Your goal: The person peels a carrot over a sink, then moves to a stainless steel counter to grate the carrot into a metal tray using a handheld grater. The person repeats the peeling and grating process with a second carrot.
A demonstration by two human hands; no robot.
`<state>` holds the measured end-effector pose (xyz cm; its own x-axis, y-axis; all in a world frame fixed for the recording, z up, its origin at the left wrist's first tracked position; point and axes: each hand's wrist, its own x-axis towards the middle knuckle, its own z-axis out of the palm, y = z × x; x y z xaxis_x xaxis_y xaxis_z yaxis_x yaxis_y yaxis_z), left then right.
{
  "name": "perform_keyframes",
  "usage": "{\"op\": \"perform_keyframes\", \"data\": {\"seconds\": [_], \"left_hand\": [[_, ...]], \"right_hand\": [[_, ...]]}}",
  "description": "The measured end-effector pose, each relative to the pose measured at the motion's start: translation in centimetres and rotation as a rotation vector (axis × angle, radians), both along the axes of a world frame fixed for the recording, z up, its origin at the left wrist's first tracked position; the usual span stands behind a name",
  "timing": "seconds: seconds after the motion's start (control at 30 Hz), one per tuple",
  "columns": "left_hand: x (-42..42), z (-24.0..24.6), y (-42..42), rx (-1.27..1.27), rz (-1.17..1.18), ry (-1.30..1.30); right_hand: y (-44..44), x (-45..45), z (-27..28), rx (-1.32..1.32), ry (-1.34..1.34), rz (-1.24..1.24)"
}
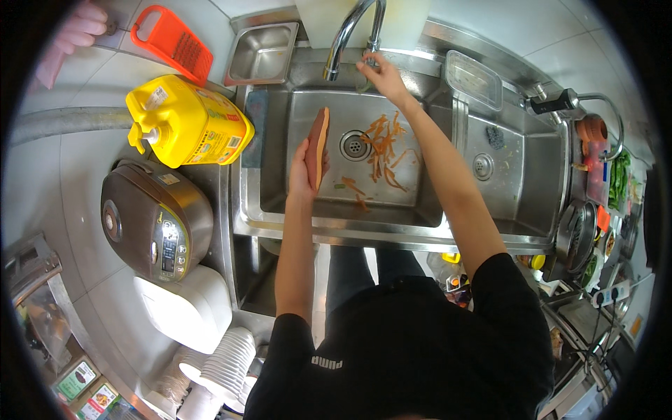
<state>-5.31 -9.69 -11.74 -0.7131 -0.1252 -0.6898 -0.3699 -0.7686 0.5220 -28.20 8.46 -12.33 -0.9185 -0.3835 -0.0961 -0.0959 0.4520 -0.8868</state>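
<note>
My left hand [303, 170] holds a long root vegetable, apparently a sweet potato [316, 149], over the left part of the stainless steel sink [310, 202]. Its skin is reddish brown, and a peeled orange strip shows along one side. My right hand [385, 77] is raised at the back of the sink, at the base of the chrome faucet [346, 37], with thumb and forefinger close to its handle; whether they touch it is unclear. Orange peelings [386, 144] lie around and to the right of the drain [356, 145]. No water is seen running from the spout.
Left of the sink stand a yellow jug [194, 126] and a rice cooker [157, 220]. An orange grater [181, 50] and a steel pan [261, 52] are behind them. A clear plastic container [473, 80] sits behind the right basin, which holds a scouring pad [494, 137].
</note>
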Motion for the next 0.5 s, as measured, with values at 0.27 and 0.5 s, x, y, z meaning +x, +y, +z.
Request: {"op": "perform_keyframes", "data": {"seconds": [0.27,0.5], "left_hand": [[-7.9,-2.8,-0.4,0.293,-0.102,-0.026],[-14.1,-7.1,-0.5,0.296,0.004,0.057]], "right_hand": [[1.5,4.6,-1.5,-0.01,0.145,-0.107],[4.6,8.6,-1.6,-0.03,0.111,0.016]]}}
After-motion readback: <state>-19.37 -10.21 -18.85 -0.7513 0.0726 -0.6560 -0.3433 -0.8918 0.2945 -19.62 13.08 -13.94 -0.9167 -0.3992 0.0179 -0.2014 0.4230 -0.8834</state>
